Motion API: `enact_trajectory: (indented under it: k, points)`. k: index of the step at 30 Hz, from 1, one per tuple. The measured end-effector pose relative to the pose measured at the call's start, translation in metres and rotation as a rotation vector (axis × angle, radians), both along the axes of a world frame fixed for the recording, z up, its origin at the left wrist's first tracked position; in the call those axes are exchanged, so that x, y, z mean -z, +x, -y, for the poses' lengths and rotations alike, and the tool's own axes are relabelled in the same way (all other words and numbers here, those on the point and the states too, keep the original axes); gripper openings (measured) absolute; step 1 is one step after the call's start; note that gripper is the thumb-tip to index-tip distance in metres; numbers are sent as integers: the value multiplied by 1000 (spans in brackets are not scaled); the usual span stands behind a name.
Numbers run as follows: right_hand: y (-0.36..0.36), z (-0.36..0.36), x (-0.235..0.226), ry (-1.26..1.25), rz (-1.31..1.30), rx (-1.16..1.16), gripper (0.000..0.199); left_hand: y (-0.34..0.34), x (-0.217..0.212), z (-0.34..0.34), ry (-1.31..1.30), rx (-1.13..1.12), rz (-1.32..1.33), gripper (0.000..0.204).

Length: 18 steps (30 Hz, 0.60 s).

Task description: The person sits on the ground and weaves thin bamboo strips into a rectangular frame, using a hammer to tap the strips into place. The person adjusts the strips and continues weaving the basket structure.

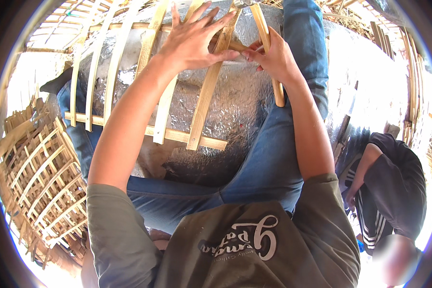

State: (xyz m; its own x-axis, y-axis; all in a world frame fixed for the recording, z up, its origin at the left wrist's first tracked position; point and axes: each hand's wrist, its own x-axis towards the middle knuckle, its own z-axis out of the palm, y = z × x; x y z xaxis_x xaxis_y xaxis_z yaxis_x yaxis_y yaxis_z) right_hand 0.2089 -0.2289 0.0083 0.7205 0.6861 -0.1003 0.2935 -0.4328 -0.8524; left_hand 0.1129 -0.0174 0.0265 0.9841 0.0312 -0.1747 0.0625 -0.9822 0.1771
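A frame of pale bamboo slats [204, 96] lies over a large rounded form wrapped in crinkled silver foil [235, 101], straight ahead of the person and under both hands. The left hand [194, 41] is spread wide, fingers fanned and palm pressed flat on the slats where two of them cross. Just beside it, touching at the fingertips, the right hand [271, 57] is closed in a pinch on a thin bamboo strip [245, 48] at that same crossing; what exactly lies between the fingertips is too small to tell. One slat [269, 57] runs under the right hand and down past the wrist. Below the hands, a horizontal crosspiece [177, 136] ties the lower ends of the upright slats. The person's legs in blue jeans [269, 158] straddle the foil form, near the forearms. Well to the left of the left arm sits a woven bamboo lattice basket [38, 177]. Well to the right of the right arm, another person in dark clothes [393, 187] crouches low.
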Motion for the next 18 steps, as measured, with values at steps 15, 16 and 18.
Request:
enact_trajectory:
  k: [15,16,18]
  points:
    - [-2,1,1,9,24,-11,50,22,1,-30,51,280,-86,130]
    - [-2,1,2,16,34,-10,50,22,1,-30,42,291,-72,130]
    - [-1,2,4,-16,47,-12,48,20,3,-29,15,297,-39,129]
